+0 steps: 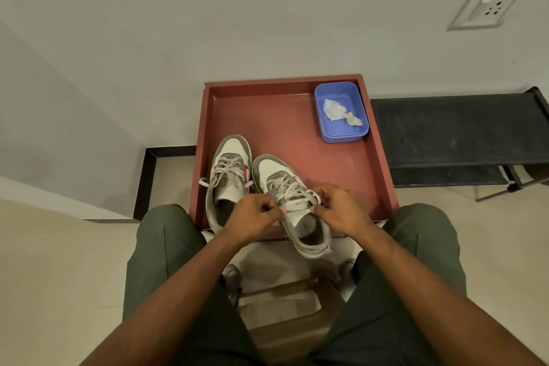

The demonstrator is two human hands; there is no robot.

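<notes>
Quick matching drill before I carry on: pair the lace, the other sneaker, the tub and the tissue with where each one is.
1 nearer sneaker's lace
2 other sneaker
3 blue tub
4 crumpled tissue

A far right corner of the tray
B pinched by left hand and right hand
C inside the blue tub
D untouched, at the tray's left

Pairs: 1-B, 2-D, 3-A, 4-C

Soft, even indoor light; we see faint shadows beside the shoes (231, 157) and under the tray (282, 125). Our wide lens skews the socket (484, 7) at the edge.
</notes>
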